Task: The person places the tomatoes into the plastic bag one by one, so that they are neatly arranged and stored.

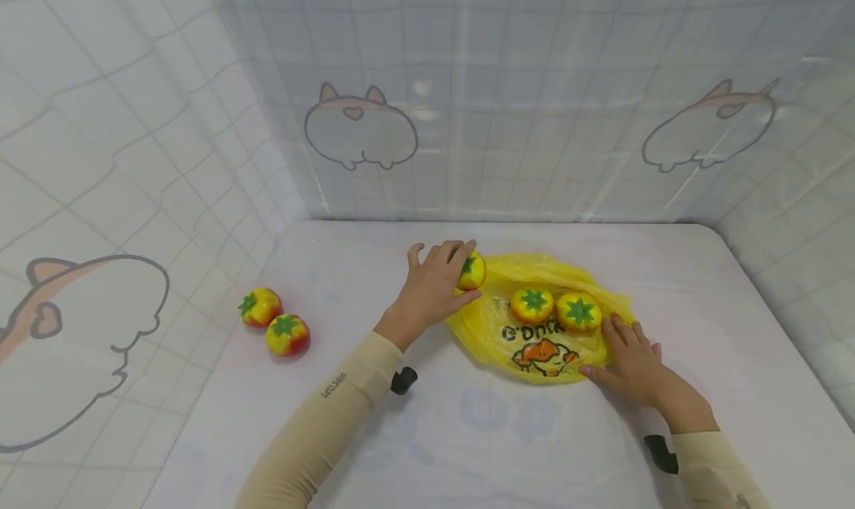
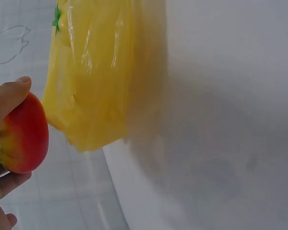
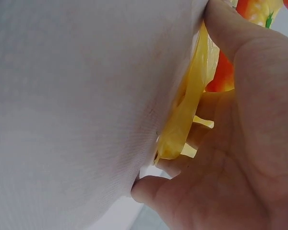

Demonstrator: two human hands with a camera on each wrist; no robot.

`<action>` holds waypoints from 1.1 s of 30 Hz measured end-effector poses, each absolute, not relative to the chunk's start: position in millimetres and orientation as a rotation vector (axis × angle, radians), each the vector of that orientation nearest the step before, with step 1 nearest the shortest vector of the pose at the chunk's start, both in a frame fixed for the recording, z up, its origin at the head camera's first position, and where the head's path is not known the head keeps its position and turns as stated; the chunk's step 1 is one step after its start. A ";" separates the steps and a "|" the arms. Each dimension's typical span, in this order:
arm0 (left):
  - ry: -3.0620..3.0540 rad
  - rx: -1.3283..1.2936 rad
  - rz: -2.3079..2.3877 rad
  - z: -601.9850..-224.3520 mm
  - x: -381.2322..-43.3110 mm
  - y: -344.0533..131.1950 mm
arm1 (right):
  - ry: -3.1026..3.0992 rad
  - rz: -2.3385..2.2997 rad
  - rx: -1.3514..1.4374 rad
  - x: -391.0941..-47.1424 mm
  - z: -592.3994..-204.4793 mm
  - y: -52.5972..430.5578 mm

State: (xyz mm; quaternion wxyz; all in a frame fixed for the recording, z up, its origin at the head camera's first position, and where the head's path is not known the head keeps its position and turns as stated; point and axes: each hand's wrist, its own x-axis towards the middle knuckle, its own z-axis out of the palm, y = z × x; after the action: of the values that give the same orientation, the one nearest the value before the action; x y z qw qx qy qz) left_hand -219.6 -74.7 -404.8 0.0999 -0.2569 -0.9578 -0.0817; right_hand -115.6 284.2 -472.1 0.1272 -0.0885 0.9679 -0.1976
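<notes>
Left wall (image 1: pixel 120 197): pale, grid-lined sheet, with a cartoon animal's rear drawn on it.
Table (image 1: pixel 341 268): white; its far edge meets a grid-lined back wall (image 1: pixel 528 175) bearing 2 similar drawings.
Upper loose fruit (image 1: pixel 260 306): red and yellow with a green leafy top, on the table near its left edge.
Lower loose fruit (image 1: pixel 288 336): same kind, just beside the other and slightly to its right.
Left sleeve (image 1: pixel 327 420): beige, with small dark lettering.
Left hand (image 1: pixel 430 290): fingers bent part-way round 1 fruit, thumb on the opposite side; the little finger stands apart.
Held fruit (image 1: pixel 474 271): in that grip, at the bag's upper left edge; the left wrist view shows its red underside.
Yellow bag (image 1: pixel 481 331): thin plastic, spread on the table, with a printed duck and lettering.
Bag fruits (image 1: pixel 532 306) (image 1: pixel 579 312): 2, side by side within the bag's outline, green tops up; inside or on top, I cannot tell.
Right hand (image 1: pixel 634 364): fingers spread, fairly straight, touching the bag's right edge, gripping no fruit.
Right sleeve (image 1: pixel 715 464): beige.
</notes>
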 end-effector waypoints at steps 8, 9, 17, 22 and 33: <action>-2.834 -0.803 -0.234 -406.8 -219.7 -66.8 | 2.825 -0.552 -0.269 -116.8 -470.6 284.7; -2.833 -0.808 -0.233 -406.7 -219.8 -65.4 | 2.825 -0.554 -0.271 -117.1 -470.1 284.8; -2.803 -0.878 -0.224 -403.3 -221.3 -52.6 | 2.834 -0.568 -0.268 -118.2 -467.6 285.7; -2.820 -0.892 -0.192 -403.9 -217.5 -49.0 | 2.821 -0.601 -0.277 -117.0 -471.4 282.3; -2.837 -0.969 -0.132 -415.3 -214.0 -41.9 | 2.842 -0.539 -0.255 -114.6 -471.3 281.5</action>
State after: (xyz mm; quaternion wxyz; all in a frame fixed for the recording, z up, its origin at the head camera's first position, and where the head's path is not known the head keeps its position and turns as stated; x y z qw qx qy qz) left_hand -214.0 -41.9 -415.3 0.0702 -0.3220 -0.9431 -0.0439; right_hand -114.6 281.5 -471.3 0.1185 -0.0873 0.9718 -0.1843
